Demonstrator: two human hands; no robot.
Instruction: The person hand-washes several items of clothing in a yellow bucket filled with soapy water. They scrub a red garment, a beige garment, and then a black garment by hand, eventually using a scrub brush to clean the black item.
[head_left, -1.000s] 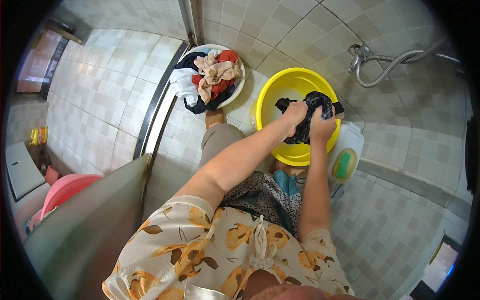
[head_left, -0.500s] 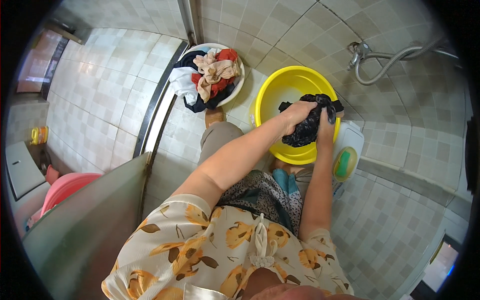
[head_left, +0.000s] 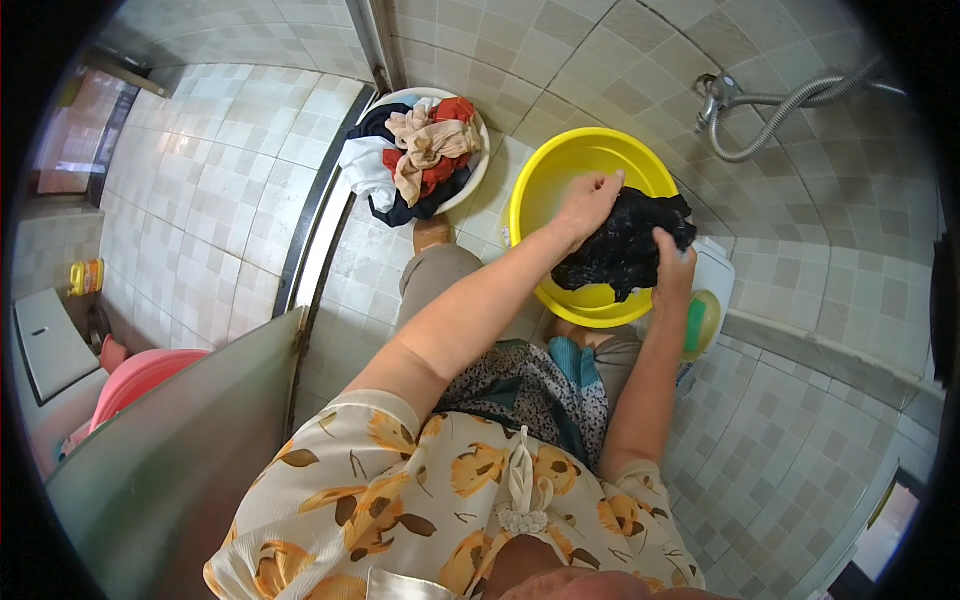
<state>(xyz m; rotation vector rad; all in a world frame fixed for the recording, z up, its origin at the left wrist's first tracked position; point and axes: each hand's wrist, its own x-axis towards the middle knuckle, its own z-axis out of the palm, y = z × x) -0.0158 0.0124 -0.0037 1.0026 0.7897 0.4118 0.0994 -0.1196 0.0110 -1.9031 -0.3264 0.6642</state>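
Head view: right of centre in the upper half of the frame, the left hand (head_left: 588, 203) grips the upper left edge of a black cloth (head_left: 625, 250), fingers curled down onto it. The right hand (head_left: 672, 272) clutches the same cloth at its right side, fingers closed into the fabric. The cloth is bunched and hangs over the inside of a yellow basin (head_left: 560, 180), which stands on the tiled floor (head_left: 790, 440). Just left of the basin, at upper centre, a white basin (head_left: 478, 180) is heaped with mixed clothes (head_left: 425, 155). A shower hose (head_left: 790, 110) curves at the upper right. A pink tub (head_left: 140, 375) sits at the lower left.
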